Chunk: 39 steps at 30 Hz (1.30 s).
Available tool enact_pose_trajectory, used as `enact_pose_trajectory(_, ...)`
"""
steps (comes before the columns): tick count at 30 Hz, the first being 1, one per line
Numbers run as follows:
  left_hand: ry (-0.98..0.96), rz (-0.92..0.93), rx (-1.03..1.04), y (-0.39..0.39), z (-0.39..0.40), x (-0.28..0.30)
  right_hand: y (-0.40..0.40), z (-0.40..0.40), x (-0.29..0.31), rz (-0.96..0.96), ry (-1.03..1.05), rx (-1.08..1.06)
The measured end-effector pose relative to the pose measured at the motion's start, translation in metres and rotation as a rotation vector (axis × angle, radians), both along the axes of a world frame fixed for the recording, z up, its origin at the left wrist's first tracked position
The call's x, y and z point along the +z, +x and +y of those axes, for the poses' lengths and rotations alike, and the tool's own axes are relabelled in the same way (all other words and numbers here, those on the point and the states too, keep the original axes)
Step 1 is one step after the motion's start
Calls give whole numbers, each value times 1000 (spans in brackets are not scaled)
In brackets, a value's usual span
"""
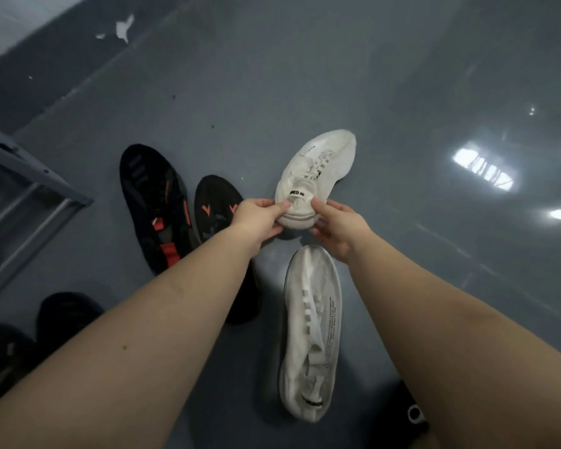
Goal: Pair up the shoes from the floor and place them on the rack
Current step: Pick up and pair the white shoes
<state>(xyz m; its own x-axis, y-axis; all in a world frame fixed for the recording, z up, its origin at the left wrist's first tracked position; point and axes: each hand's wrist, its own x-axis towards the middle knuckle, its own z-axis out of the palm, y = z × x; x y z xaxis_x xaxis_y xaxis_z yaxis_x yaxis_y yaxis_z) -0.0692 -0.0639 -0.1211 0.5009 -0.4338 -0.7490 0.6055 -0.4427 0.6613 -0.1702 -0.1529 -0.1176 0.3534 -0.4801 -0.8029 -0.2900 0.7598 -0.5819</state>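
Glossy grey floor (305,76), light glare right of hands. Left hand (255,218) and right hand (336,226) both pinch heel of white sneaker (314,176) (creased, laced); its mate (311,332) lies just below right hand, black-and-red shoes (156,205) left of left hand.

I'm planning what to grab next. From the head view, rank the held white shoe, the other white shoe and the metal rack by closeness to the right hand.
1. Held white shoe: gripped by the right hand.
2. Other white shoe: on the floor just below.
3. Metal rack: far left.
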Motion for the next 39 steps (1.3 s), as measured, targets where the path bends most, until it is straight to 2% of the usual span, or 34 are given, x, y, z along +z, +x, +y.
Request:
enact_pose_trajectory(9,-80,190,70,-50,136,70,-43,98,79,-87,151,203)
enact_pose_trajectory(14,-104,218,221,-85,203,82,-77,159,84,-83,192,274)
enact_pose_trajectory(20,-54,222,189,-119,260,87,-112,211,78,-47,223,331)
enact_pose_trajectory(25,-25,231,112,-138,281,91,-134,233,72,-5,213,395)
enact_pose_trajectory(33,-100,311,178,-154,286,79,-141,231,57,-22,167,384)
enact_pose_trajectory(36,-113,324,195,-154,274,72,-144,221,52,-10,182,342)
enact_pose_trajectory(39,-89,327,213,-154,263,62,-151,202,44,77,109,201)
